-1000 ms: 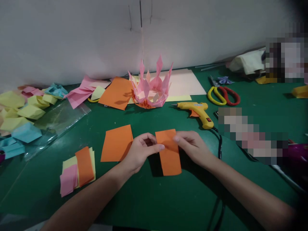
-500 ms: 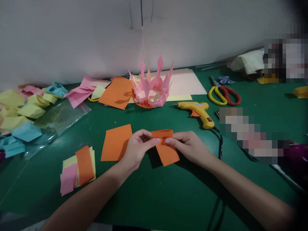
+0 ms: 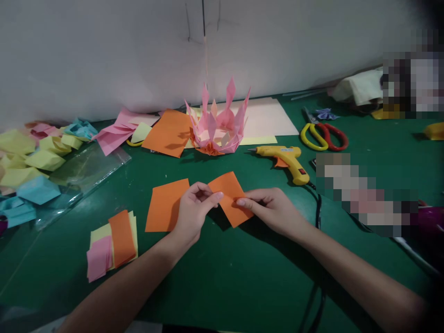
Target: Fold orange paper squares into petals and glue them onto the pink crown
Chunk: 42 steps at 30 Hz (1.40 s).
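**A:** what's up with the orange paper (image 3: 229, 196)?

**B:** both hands have it. The left hand (image 3: 193, 213) is curled in, with thumb and fingertips (image 3: 218, 196) closed on its left edge. The right hand (image 3: 274, 209) is pinched shut on the right edge, forefinger lying flat on top, tip aimed left.

**A:** so where is it exactly?

**B:** right between the two sets of fingertips, low over the table (image 3: 222, 282). Can't tell if it's touching.

**A:** which way is it turned?

**B:** skewed like a diamond. One corner points away toward the crown (image 3: 218, 125). The opposite one points back at the person, just below the right forefinger. It's close to square, but the long axis slants from far-left to near-right.

**A:** anything nearby?

**B:** a flat orange square (image 3: 164, 206) lies just left of the left fingers, and the hand overlaps its edge in view. The glue gun (image 3: 285, 159) is beyond the right fingers, nozzle pointing left.
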Tool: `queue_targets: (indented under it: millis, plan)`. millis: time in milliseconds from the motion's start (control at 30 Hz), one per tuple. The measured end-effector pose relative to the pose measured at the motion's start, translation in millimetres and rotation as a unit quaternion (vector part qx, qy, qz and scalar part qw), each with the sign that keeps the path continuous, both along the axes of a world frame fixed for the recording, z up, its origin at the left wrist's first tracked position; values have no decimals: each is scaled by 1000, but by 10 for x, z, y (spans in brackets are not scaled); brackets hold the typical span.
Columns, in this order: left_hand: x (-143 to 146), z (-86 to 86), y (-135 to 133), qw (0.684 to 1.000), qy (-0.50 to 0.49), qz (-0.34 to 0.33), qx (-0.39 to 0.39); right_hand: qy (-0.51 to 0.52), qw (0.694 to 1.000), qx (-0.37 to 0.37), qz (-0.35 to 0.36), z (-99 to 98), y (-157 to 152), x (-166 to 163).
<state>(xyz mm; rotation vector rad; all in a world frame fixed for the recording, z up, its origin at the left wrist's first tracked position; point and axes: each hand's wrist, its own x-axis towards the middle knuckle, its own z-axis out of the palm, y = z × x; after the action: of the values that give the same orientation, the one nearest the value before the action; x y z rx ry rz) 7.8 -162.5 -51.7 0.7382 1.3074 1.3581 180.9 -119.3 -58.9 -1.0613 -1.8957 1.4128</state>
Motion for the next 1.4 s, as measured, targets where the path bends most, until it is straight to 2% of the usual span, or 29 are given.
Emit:
queue_targets:
  millis: [167, 300, 400, 467, 633, 700, 767, 833, 967, 1067, 1133, 1267, 1400]
  plan:
    - [-4, 0, 9, 1000, -10, 16, -2, 16, 998, -58, -8, 25, 2, -6]
    - [-25, -13, 31, 998, -39, 50, -1, 23, 999, -30, -6, 35, 10, -2]
    - [-27, -27, 32, 998, -36, 46, -1, 25, 1000, -14, -4, 24, 11, 5]
    - [-13, -33, 18, 1000, -25, 17, 8, 27, 999, -9, -15, 21, 8, 9]
    - [15, -36, -29, 990, 39, -136, 29, 13, 1000, -1, -8, 31, -6, 2]
    - [0, -24, -32, 985, 94, -142, 14, 1, 1000, 28, -8, 23, -5, 1]
    - [-31, -1, -26, 974, 186, -124, 23, -7, 996, 84, -40, 0, 7, 8]
    - [-70, 26, -17, 944, 306, -106, 62, -2, 981, 173, -89, -28, 29, 25]
    - [-126, 50, -16, 836, 514, -128, 144, -20, 922, 368, -120, -59, 69, 60]
    - [-136, 21, -34, 754, 611, -154, 184, -46, 894, 431, -115, -52, 76, 65]
    - [-136, -9, -50, 713, 652, -160, 203, -49, 885, 448, -115, -46, 76, 62]
    - [-142, -52, -77, 667, 692, -144, 235, -37, 880, 457, -121, -44, 69, 63]
    - [-141, -48, -88, 662, 693, -140, 249, -31, 879, 456, -134, -38, 55, 65]
